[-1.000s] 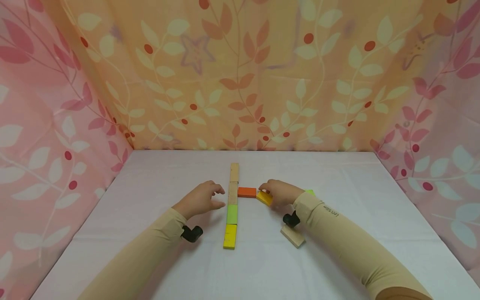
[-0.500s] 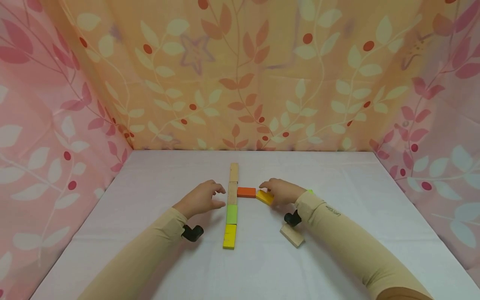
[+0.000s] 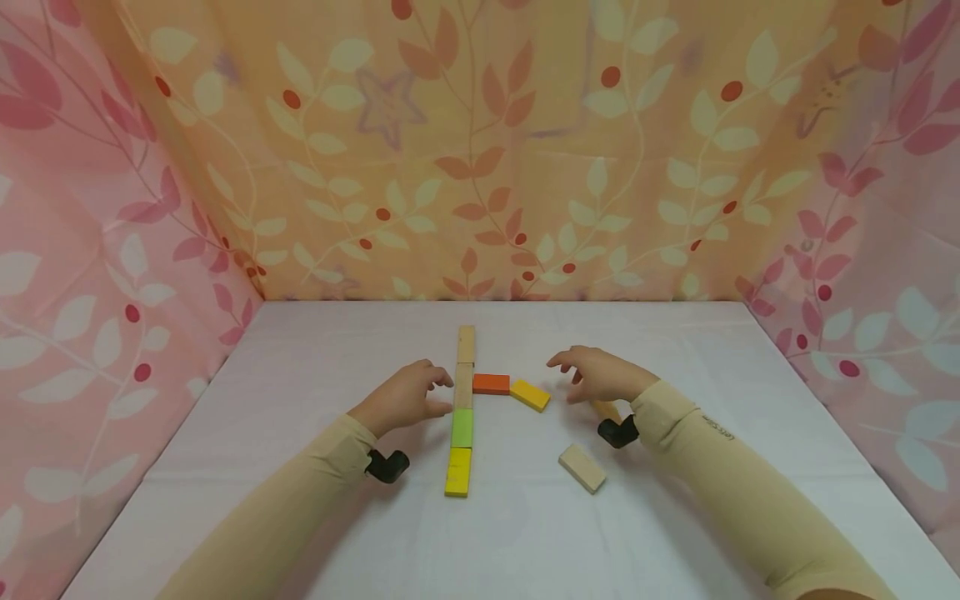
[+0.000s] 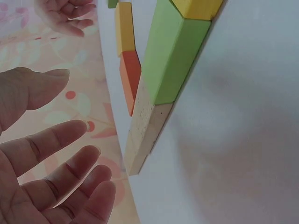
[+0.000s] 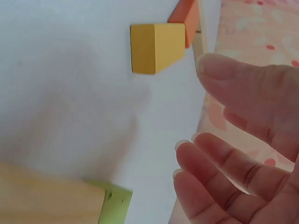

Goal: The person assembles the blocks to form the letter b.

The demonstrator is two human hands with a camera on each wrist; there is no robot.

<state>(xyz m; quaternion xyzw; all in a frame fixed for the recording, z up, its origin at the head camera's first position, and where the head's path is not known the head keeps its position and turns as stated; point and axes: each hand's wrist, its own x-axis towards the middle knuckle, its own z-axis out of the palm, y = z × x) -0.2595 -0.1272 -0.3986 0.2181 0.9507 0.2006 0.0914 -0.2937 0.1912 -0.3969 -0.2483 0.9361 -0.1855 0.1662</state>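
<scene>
My left hand (image 3: 403,397) hovers just left of a column of flat blocks, fingers relaxed, holding nothing. From far to near, the column has two plain wooden blocks (image 3: 465,385), a green block (image 3: 462,427) and a yellow block (image 3: 458,472). An orange block (image 3: 491,384) juts right from the second wooden one. Its right end meets a darker yellow block (image 3: 530,395), which lies at a slant. To the right of that block is my right hand (image 3: 603,375), apart from it, with loosely bent fingers and nothing in them.
A loose wooden block (image 3: 582,468) lies nearer on the white table (image 3: 337,533). Beneath my right wrist, another block (image 3: 607,411) is partly hidden. The right wrist view shows a wooden block (image 5: 51,193) beside a green block (image 5: 116,203). Patterned curtains (image 3: 480,167) surround the table.
My right hand has let go of the darker yellow block and moved off to the right. That block stays slanted at the orange one's end. My left hand has barely moved.
</scene>
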